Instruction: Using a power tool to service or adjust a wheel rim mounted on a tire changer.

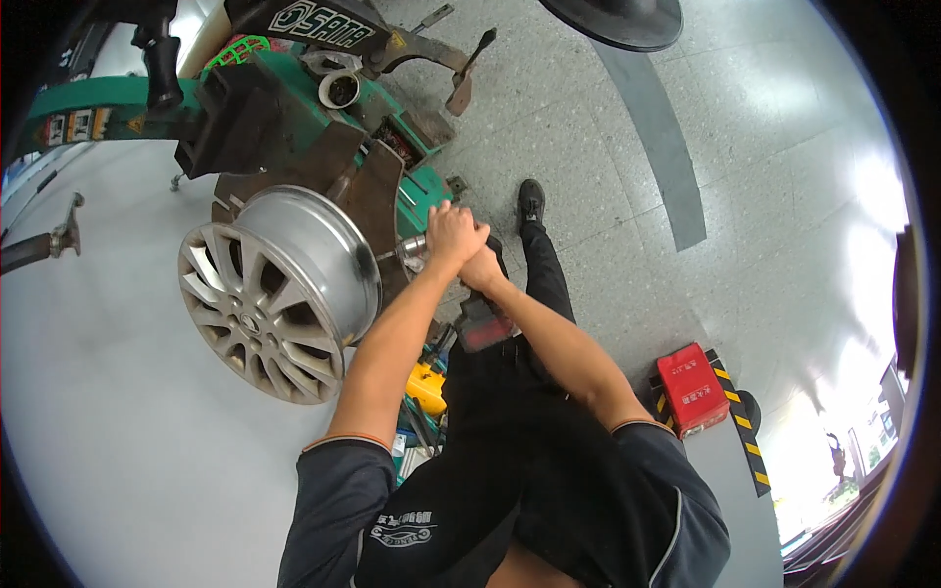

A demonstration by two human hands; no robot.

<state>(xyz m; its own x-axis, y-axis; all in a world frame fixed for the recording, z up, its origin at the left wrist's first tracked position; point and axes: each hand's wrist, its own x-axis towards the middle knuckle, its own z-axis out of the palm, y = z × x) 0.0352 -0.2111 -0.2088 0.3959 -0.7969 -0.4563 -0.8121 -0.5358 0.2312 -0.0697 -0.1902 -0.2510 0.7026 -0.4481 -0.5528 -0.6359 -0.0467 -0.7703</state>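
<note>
The silver alloy wheel point(284, 296) stood beside the brown plate point(383, 191) of a green machine point(421, 191), its many-spoked face turned to the lower left, the barrel bright and the spokes duller. A small emblem marked its centre cap point(249, 323). Near its right edge was a dark power drill point(482, 328) with a metal chuck and a red-marked battery; whether the bit touched the wheel, I couldn't tell. The left hand point(453, 235) had its fingers pressed together, bent over the drill's top; the right hand point(480, 268) gripped below, its fingers mostly hidden. White lettering ran along the machine's black arm point(314, 27); white print marked the red box point(693, 389) and dark clothing point(402, 529).
</note>
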